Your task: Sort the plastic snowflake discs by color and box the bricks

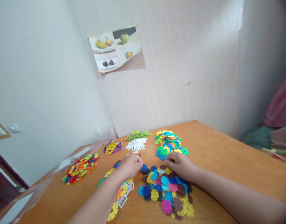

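Below me lies a loose pile of notched, flower-shaped plastic discs (pixel 164 180) in blue, yellow, brown, pink and black. My left hand (pixel 131 164) is closed at the pile's upper left, its fingertips beside a dark blue disc (pixel 144 167). Whatever its fingers hold, if anything, is hidden. My right hand (pixel 182 165) is curled over the pile's upper right edge, its fingers closed, and I cannot make out anything in them. Partly behind my left forearm are more discs (pixel 113 211) and white fence-like pieces (pixel 122 201).
Larger notched discs (pixel 168 143) are heaped at the back. White lattice pieces (pixel 136 145), green pieces (pixel 138 134), purple and yellow pieces (pixel 112 147) and mixed bricks (pixel 81 168) form separate piles. A clear tub (pixel 106 134) and plastic bags (pixel 28 199) line the table's left side.
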A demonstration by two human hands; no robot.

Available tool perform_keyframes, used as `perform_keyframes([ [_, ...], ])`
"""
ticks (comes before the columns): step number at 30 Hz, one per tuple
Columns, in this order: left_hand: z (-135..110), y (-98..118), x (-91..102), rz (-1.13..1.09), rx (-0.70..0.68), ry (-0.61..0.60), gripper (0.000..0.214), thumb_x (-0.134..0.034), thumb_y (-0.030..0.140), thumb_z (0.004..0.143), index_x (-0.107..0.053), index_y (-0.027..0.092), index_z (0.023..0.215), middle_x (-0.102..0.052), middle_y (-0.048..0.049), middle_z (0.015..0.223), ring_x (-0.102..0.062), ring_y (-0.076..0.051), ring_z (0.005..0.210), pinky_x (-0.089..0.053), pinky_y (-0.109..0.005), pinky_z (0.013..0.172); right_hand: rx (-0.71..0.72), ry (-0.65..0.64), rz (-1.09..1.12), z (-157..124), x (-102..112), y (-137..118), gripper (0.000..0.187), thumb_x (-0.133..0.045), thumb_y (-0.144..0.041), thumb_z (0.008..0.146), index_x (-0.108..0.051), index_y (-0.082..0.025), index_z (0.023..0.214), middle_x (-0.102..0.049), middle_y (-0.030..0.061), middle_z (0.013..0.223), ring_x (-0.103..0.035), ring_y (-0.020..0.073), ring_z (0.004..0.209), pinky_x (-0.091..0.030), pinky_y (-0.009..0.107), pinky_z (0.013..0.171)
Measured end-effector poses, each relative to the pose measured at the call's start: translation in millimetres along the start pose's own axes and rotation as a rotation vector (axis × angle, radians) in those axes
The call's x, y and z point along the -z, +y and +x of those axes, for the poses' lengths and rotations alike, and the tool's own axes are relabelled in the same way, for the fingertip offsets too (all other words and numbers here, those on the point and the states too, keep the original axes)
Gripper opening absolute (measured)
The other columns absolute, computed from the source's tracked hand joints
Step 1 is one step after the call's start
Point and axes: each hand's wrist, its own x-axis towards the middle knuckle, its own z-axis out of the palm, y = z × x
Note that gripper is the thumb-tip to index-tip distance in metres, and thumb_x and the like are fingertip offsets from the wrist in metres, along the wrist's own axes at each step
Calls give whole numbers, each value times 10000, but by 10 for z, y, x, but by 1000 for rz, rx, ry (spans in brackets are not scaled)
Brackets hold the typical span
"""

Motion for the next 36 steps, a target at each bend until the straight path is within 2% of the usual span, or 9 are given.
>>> perform_keyframes([
  [7, -33, -41, -131, -114, -64, -103, 227, -545, 192, 750, -722, 193, 892, -747, -18, 907, -653, -164, 839, -443, -236, 690, 2, -6, 17, 9, 6, -9, 248, -501, -273, 868, -642, -178, 687, -657, 31, 752, -563, 154, 705, -384, 254, 656],
  [13, -59, -7, -128, -146, -98, -137, 245, -532, 221, 749, -717, 192, 906, -743, -21, 891, -653, -163, 811, -456, -244, 684, -5, 5, 14, 10, -8, 8, 249, -509, -282, 861, -642, -180, 677, -643, 30, 735, -563, 161, 723, -379, 253, 650],
  [20, 89, -84, 70, -132, -90, -41, 214, -521, 274, 775, -690, 171, 857, -705, -17, 822, -621, -157, 747, -425, -232, 619, -7, -3, 8, 4, -3, -8, 265, -490, -276, 864, -601, -183, 642, -607, 21, 702, -549, 151, 686, -356, 252, 623],
  [24, 276, -176, 154, 42, -16, 87, 198, -504, 228, 791, -686, 186, 856, -704, -13, 795, -620, -148, 718, -400, -224, 593, -5, 0, 5, 4, -4, -13, 259, -492, -279, 866, -597, -183, 649, -612, 22, 710, -548, 150, 686, -346, 252, 614],
  [28, 442, -267, 101, 157, 18, 128, 208, -522, 170, 766, -707, 203, 855, -718, -23, 790, -635, -166, 777, -407, -238, 646, -13, 3, 6, -4, -3, -28, 246, -493, -280, 871, -610, -185, 676, -632, 25, 736, -558, 153, 702, -348, 256, 624],
  [36, 548, -257, -40, 304, -26, 106, 216, -575, 226, 765, -762, 274, 861, -728, -63, 1045, -594, -269, 1080, -412, -361, 893, -21, 8, 4, -3, -3, -18, 230, -504, -269, 865, -650, -183, 710, -657, 43, 779, -580, 172, 761, -373, 255, 650],
])
